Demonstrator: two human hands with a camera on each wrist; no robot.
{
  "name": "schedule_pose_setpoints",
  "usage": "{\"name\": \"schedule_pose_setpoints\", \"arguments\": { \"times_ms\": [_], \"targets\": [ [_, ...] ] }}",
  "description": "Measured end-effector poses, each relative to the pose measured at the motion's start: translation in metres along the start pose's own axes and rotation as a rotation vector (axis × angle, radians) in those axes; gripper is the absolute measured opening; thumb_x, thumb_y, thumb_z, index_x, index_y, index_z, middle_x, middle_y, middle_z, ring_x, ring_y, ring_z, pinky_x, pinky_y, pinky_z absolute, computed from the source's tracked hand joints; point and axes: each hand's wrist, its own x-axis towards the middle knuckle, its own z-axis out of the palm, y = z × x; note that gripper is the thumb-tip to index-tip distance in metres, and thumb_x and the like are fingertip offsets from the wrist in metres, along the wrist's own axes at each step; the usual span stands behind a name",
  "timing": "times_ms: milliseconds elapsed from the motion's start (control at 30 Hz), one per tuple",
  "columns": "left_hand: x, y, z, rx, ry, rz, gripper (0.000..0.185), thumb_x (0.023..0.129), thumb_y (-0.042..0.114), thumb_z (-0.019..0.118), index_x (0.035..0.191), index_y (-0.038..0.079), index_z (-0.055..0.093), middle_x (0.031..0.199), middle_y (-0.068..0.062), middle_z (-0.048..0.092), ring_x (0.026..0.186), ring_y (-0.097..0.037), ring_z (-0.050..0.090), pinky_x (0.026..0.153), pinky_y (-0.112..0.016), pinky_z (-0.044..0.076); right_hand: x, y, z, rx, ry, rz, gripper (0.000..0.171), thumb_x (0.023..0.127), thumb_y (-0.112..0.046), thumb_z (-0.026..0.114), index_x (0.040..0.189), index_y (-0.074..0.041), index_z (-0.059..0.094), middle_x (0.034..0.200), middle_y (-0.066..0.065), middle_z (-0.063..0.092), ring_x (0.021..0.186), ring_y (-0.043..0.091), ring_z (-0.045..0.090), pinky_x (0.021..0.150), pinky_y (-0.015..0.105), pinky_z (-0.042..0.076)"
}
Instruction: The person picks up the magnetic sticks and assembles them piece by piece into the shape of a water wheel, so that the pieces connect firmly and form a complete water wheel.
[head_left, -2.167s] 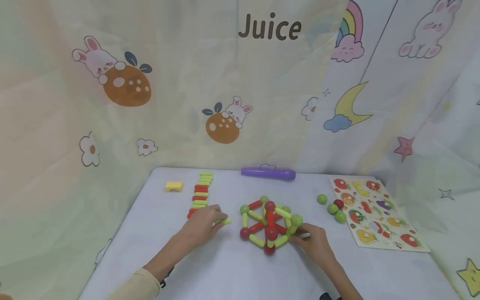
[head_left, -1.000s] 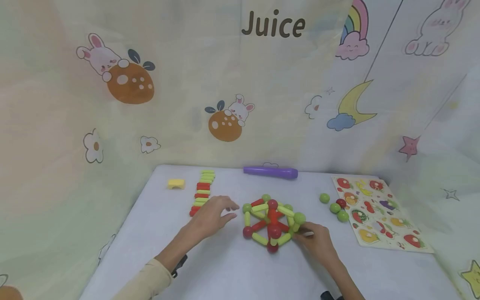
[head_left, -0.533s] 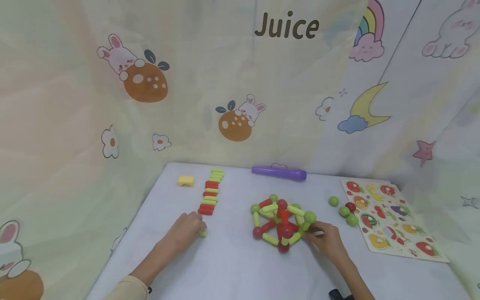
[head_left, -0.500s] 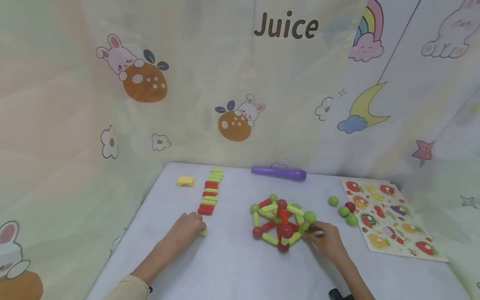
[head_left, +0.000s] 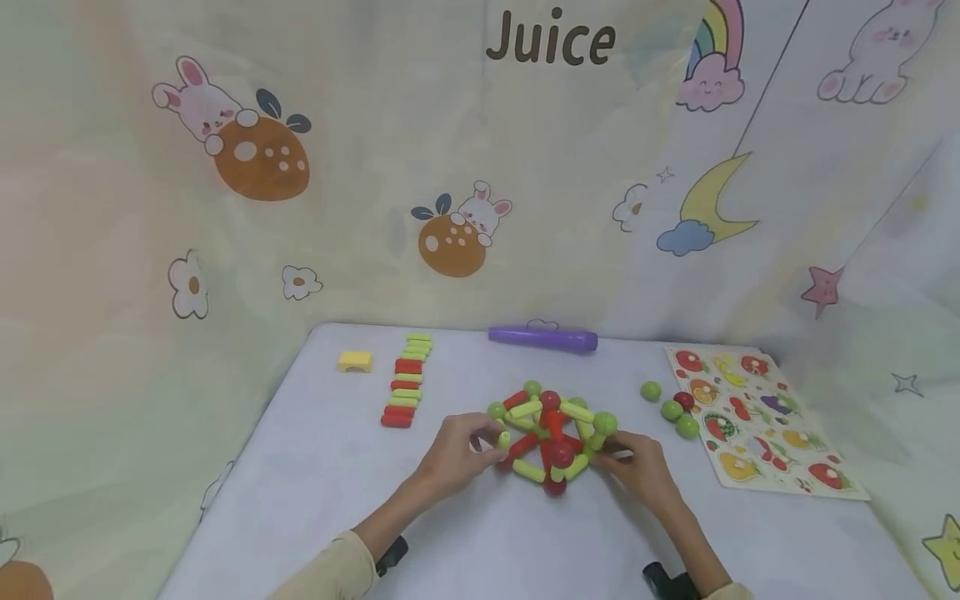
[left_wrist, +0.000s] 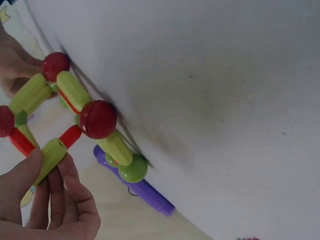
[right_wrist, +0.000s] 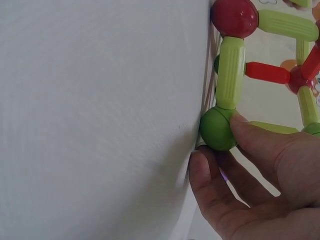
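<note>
Now the left hand (head_left: pixel 457 454) has come across from the rod row (head_left: pixel 405 382), pinching a green rod (left_wrist: pixel 50 157) against the frame (head_left: pixel 551 442) mid-table. Right hand (head_left: pixel 637 471) grips the frame's green ball (right_wrist: pixel 217 129), steadying it. Fitting appears under way.

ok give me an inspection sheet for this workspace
surface: white table, bare at the near edge
job's things: rod-and-ball frame of red and green pieces at the centre; a green rod at its left side
clutter: row of rods, yellow block, purple stick, loose balls, fruit puzzle
grippers: left hand pinches the green rod; right hand holds a green ball of the frame
cables: nothing seen
surroundings: cartoon curtain reading Juice
</note>
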Motion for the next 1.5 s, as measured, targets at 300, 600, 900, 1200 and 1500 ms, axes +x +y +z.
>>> {"name": "schedule_pose_setpoints", "arguments": {
  "times_ms": [300,600,900,1200,1500],
  "targets": [
    [0.008,-0.013,0.013,-0.008,-0.001,-0.052,0.022,0.093,0.008,0.085,0.115,0.008,0.079,0.1,0.009,0.077,0.097,-0.014,0.072,0.083,-0.03,0.061,0.001,-0.004,0.002,0.01,-0.001,0.038,0.024,0.088,0.0,0.086,0.111,0.001,0.078,0.109,0.018,0.08,0.108,0.039,0.075,0.083,0.042,0.065],
    [0.009,-0.016,0.018,0.001,0.014,-0.038,0.023,0.092,0.005,0.085,0.115,0.005,0.081,0.1,0.005,0.079,0.097,-0.019,0.074,0.081,-0.029,0.061,0.0,-0.003,0.001,0.013,-0.005,0.052,0.025,0.088,-0.002,0.087,0.112,0.001,0.079,0.109,0.017,0.08,0.108,0.038,0.075,0.083,0.041,0.065],
    [0.011,-0.005,0.018,-0.043,0.045,-0.056,0.054,0.091,0.012,0.088,0.142,0.009,0.07,0.133,-0.004,0.075,0.118,-0.022,0.07,0.09,-0.035,0.062,0.0,-0.003,0.002,0.008,0.002,0.056,0.024,0.087,-0.002,0.087,0.11,0.0,0.078,0.108,0.017,0.08,0.107,0.037,0.076,0.084,0.04,0.065],
    [0.014,0.006,0.023,-0.025,0.058,0.015,0.059,0.094,0.002,0.082,0.15,0.008,0.063,0.138,-0.007,0.073,0.114,-0.03,0.07,0.086,-0.03,0.062,0.0,-0.002,0.002,0.018,0.002,0.055,0.024,0.088,-0.001,0.087,0.11,0.0,0.078,0.108,0.017,0.08,0.106,0.037,0.076,0.083,0.04,0.065],
    [0.011,0.009,0.023,-0.04,0.051,0.031,0.059,0.095,0.001,0.081,0.151,0.01,0.063,0.14,-0.008,0.072,0.118,-0.025,0.07,0.089,-0.029,0.062,0.003,0.001,0.002,0.013,0.003,0.033,0.024,0.087,-0.001,0.087,0.109,-0.002,0.08,0.105,0.013,0.081,0.104,0.033,0.076,0.082,0.038,0.065]
  ]
}}
